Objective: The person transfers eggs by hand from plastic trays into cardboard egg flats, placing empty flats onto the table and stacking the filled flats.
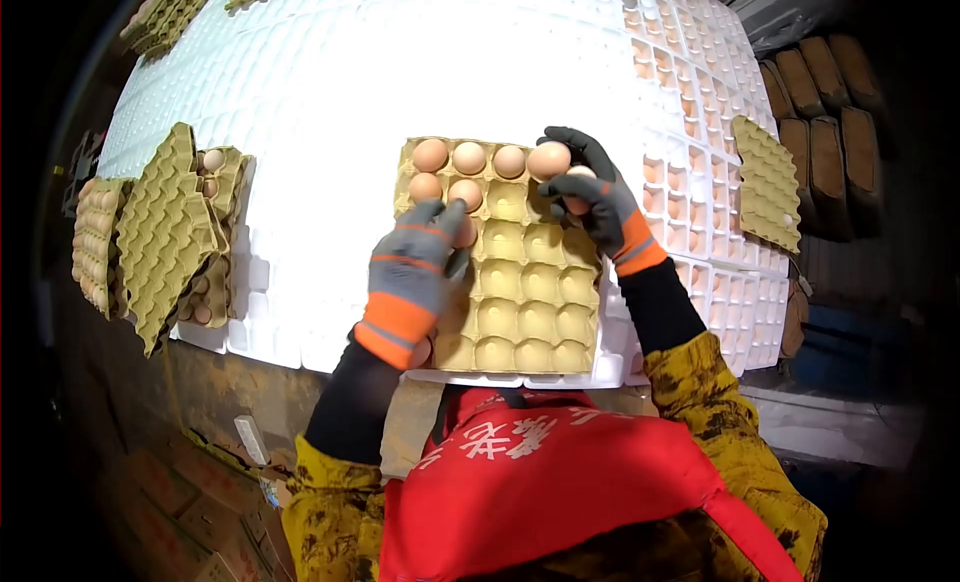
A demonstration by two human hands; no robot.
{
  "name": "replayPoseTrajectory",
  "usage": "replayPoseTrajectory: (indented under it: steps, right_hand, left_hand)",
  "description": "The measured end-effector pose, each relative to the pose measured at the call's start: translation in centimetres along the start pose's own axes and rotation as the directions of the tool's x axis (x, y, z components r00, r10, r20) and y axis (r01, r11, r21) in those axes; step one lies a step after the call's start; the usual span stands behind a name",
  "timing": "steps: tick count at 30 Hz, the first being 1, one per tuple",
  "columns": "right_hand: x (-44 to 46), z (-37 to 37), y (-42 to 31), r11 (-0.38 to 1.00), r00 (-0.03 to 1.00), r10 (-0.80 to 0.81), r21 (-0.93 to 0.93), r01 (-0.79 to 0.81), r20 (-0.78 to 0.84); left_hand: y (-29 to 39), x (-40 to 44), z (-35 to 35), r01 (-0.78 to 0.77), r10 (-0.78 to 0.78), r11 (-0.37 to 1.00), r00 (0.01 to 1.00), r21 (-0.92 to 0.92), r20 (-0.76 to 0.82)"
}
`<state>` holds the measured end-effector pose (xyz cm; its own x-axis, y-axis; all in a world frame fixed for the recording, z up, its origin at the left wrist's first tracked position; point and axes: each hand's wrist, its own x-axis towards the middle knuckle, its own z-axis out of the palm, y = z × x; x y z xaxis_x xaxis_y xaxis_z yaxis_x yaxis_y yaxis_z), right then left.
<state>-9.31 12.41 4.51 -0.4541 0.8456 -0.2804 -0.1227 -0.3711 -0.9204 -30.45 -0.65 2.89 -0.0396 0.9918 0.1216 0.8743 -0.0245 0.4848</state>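
In the head view, the tray (538, 281) lies flat near the middle of the frame, with eggs (509, 162) along its far edge and down its left side. The right hand (607, 207), at the tray's upper right, is partly closed, its gloved fingers curled round a small cluster of eggs. The left hand (408, 272) is half curled, palm down, over the tray's left side, its fingertips at an egg in the second row; whether it grips that egg or only touches it, I cannot tell. The eggs look light, hard and smooth, likely to crack if knocked together or squeezed at one spot; the gloves should help against slipping. Each is best taken by its sides, with spread fingertips and mild, even pressure. The tray looks like moulded pulp, light and fairly stiff but apt to flex under load, so it wants support from beneath at two opposite edges. More pulp trays (165, 227) stand at the left of the frame, and white trays (664, 214) hold eggs at the right.
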Motion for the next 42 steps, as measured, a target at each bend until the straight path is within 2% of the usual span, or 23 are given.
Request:
replayPoseTrajectory:
  steps: [1,3,5,7,8,9,11,13,15,17,18,21,23,25,27,31,33,34,35,37,39,40,42]
  right_hand:
    - [0.3,-0.1,-1.0,1.000,1.000,0.012,-0.004,-0.013,-0.008]
    - [2.4,-0.5,-0.1,0.845,0.982,-0.144,-0.502,0.185,0.119]
    - [3.7,1.2,0.4,0.092,0.878,-0.370,-0.929,0.359,0.302]
    - [5.5,2.4,1.4,-0.208,0.969,-0.147,-0.964,0.167,0.200]
    - [5.7,2.2,1.1,-0.210,0.966,-0.109,-0.955,0.208,0.235]
    - [5.6,1.4,1.9,-0.152,0.914,-0.285,-0.955,0.254,0.289]
    - [3.6,0.1,0.2,0.253,0.903,-0.377,-0.915,0.316,0.208]
    - [2.1,-3.8,0.4,0.730,0.917,-0.393,-0.585,0.353,0.062]
    - [0.3,-9.7,2.1,0.882,0.934,-0.334,-0.392,0.261,-0.128]
    - [-2.1,-16.8,2.0,0.910,0.907,-0.298,-0.376,0.176,-0.298]
    - [-2.7,-21.4,2.9,0.752,0.807,-0.475,-0.639,0.164,-0.351]
    - [-4.5,-29.1,0.9,0.452,0.705,-0.593,-0.885,-0.109,-0.389]
    - [-3.5,-31.5,0.4,0.318,0.755,-0.518,-0.910,-0.267,-0.402]
    - [-2.8,-32.5,0.5,0.145,0.816,-0.434,-0.923,-0.356,-0.382]
    - [-1.3,-33.7,2.4,0.329,0.789,-0.540,-0.936,-0.123,-0.293]
    - [3.4,-31.4,1.4,0.716,0.810,-0.539,-0.632,0.297,-0.230]
    - [6.5,-30.9,2.3,0.772,0.831,-0.503,-0.556,0.309,-0.236]
    - [7.1,-30.8,2.0,0.802,0.868,-0.369,-0.585,0.117,-0.331]
    - [8.0,-31.2,2.2,0.906,0.887,-0.245,-0.417,0.067,-0.391]
    - [7.8,-31.5,0.4,0.990,0.937,-0.057,0.099,0.097,-0.346]
    - [10.2,-32.7,1.1,0.941,0.919,-0.275,0.118,0.318,-0.282]
    - [11.4,-32.7,1.3,0.891,0.850,-0.442,-0.026,0.454,-0.286]
    - [14.3,-32.6,1.4,0.665,0.677,-0.717,-0.451,0.596,-0.163]
  left_hand:
    - [0.1,0.6,0.8,-0.148,0.121,0.936,0.987,0.321,0.103]
    - [1.6,1.2,1.4,-0.148,0.063,0.878,0.978,0.454,0.196]
    - [0.6,1.3,2.1,-0.165,0.139,0.914,0.986,0.370,0.097]
    - [-1.0,1.3,2.2,-0.225,0.230,0.959,0.973,0.172,-0.011]
    - [-1.3,1.3,1.6,-0.220,0.220,0.975,0.974,0.005,-0.045]
    - [-0.6,1.2,0.7,-0.213,0.204,0.964,0.976,-0.162,-0.070]
    - [2.6,1.5,-1.1,0.069,-0.090,0.956,0.994,-0.286,-0.061]
    - [3.9,3.1,-0.8,0.115,-0.142,0.889,0.989,-0.443,-0.028]
    - [6.2,5.1,0.8,-0.024,-0.017,0.918,0.995,-0.397,-0.101]
    - [9.7,7.6,3.5,-0.119,0.070,0.877,0.990,-0.466,-0.121]
    - [11.6,9.1,4.6,-0.203,0.164,0.898,0.978,-0.389,-0.130]
    - [16.2,14.0,10.7,-0.338,0.296,0.926,0.926,-0.169,-0.235]
    - [17.2,17.5,15.3,-0.296,0.290,0.955,0.950,-0.037,-0.120]
    - [17.5,19.9,18.8,-0.220,0.145,0.932,0.954,0.288,0.261]
    - [17.8,20.5,20.5,-0.155,0.067,0.926,0.965,0.344,0.254]
    - [20.2,22.8,22.4,-0.045,0.011,0.969,0.990,-0.242,-0.140]
    - [20.2,25.3,25.1,-0.423,0.351,0.889,0.876,-0.176,-0.329]
    - [20.0,26.1,26.2,-0.373,0.367,0.926,0.926,-0.059,-0.090]
    - [18.8,26.1,28.8,-0.382,0.395,0.911,0.917,0.158,-0.061]
    - [19.0,25.6,27.8,-0.221,0.222,0.975,0.968,0.022,-0.118]
    - [18.6,24.8,25.2,-0.167,0.121,0.957,0.973,-0.237,-0.196]
    - [18.6,23.9,23.1,-0.142,0.070,0.889,0.982,-0.434,-0.177]
    - [18.5,21.1,18.1,-0.144,0.054,0.900,0.973,-0.411,-0.224]
